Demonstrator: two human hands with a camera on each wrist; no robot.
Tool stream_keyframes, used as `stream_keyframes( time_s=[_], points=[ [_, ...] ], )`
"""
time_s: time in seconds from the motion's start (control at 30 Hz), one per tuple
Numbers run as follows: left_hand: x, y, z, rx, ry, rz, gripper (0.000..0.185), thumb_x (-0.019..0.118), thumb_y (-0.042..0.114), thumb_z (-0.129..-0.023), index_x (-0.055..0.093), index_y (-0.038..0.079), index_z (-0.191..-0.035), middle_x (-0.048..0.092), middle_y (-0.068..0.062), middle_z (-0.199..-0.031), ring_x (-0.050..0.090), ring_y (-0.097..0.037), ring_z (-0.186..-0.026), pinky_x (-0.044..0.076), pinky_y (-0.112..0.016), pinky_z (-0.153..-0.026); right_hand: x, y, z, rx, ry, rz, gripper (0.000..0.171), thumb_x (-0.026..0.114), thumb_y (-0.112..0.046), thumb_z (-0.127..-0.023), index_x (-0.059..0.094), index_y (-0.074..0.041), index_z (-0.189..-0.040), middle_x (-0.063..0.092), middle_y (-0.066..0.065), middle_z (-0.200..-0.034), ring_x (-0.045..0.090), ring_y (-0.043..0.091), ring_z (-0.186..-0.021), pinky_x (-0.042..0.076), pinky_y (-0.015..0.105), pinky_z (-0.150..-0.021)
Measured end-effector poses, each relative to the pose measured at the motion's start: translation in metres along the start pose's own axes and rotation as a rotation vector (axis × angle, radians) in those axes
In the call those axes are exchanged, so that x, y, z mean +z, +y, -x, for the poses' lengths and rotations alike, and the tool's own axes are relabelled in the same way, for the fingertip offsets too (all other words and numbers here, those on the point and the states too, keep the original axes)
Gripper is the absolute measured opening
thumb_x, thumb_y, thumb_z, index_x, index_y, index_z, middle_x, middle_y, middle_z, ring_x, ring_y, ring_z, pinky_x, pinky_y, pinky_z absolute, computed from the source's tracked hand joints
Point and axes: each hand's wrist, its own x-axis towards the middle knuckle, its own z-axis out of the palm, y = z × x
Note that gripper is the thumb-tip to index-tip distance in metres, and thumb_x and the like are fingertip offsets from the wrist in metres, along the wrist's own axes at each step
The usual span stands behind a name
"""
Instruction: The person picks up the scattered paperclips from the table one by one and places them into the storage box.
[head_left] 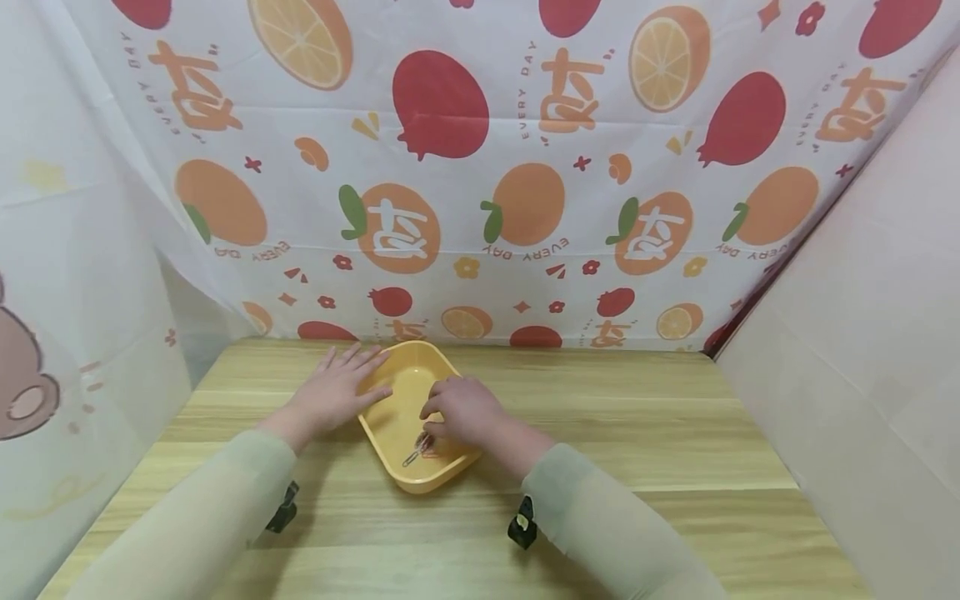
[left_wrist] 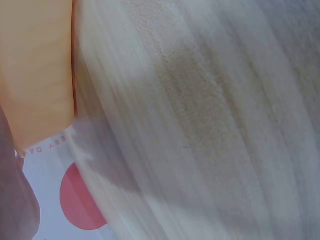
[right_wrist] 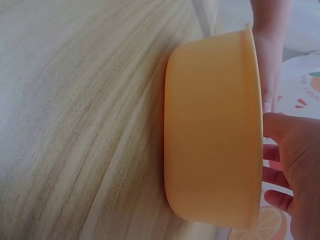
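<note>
A yellow plastic basin (head_left: 413,483) with rounded corners sits on the wooden table. My left hand (head_left: 341,392) rests at its left rim with the fingers spread; the thumb reaches over the inside. Over the basin's right part my right hand (head_left: 467,410) reaches down, fingers loosely bent and apart. Just below its thumb a small silver metal piece (head_left: 411,458) lies on the basin floor, with thin reddish lines beside it; its kind is too small to tell. In the right wrist view the basin wall (right_wrist: 215,130) hides the fingertips and the basin's inside.
The wooden table (head_left: 637,450) spreads around the basin. Behind it hangs a white cloth with fruit prints (head_left: 525,283); pale cloth walls (head_left: 855,317) stand on both sides. A dark device (head_left: 522,525) is strapped near the right wrist, another (head_left: 282,508) near the left.
</note>
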Motion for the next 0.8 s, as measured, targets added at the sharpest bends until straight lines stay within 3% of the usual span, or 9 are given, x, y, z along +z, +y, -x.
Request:
stream_keyframes(
  time_s=[0.3, 0.57, 0.8],
  points=[
    [-0.004, -0.004, 0.004, -0.001, 0.031, 0.055, 0.067, 0.047, 0.052, -0.102, 0.033, 0.015, -0.156, 0.030, -0.015, -0.160, 0.015, -0.044, -0.148, -0.004, -0.061, -0.118, -0.006, 0.001, 0.005, 0.028, 0.154, -0.053, 0.027, 0.065, -0.045, -0.093, 0.079, -0.026, -0.107, 0.070, -0.007, -0.110, 0.062, 0.014, -0.101, 0.050, 0.032, -0.091],
    [-0.007, -0.006, 0.003, 0.005, 0.056, 0.041, 0.069, 0.044, 0.054, -0.102, 0.031, 0.015, -0.157, 0.026, -0.014, -0.161, 0.011, -0.039, -0.150, -0.007, -0.058, -0.119, -0.002, 0.004, 0.018, 0.149, 0.214, -0.145, 0.043, 0.060, -0.051, -0.095, 0.068, -0.025, -0.129, 0.065, -0.004, -0.126, 0.057, 0.016, -0.119, 0.044, 0.040, -0.105],
    [-0.010, 0.009, 0.006, 0.066, 0.064, 0.059, 0.073, 0.038, 0.063, -0.100, 0.031, 0.018, -0.157, 0.023, -0.009, -0.163, 0.010, -0.038, -0.150, -0.001, -0.059, -0.119, 0.001, 0.014, 0.043, 0.215, 0.268, -0.161, 0.048, 0.057, -0.054, -0.095, 0.064, -0.025, -0.133, 0.059, -0.001, -0.136, 0.051, 0.020, -0.128, 0.039, 0.043, -0.110]
  ],
)
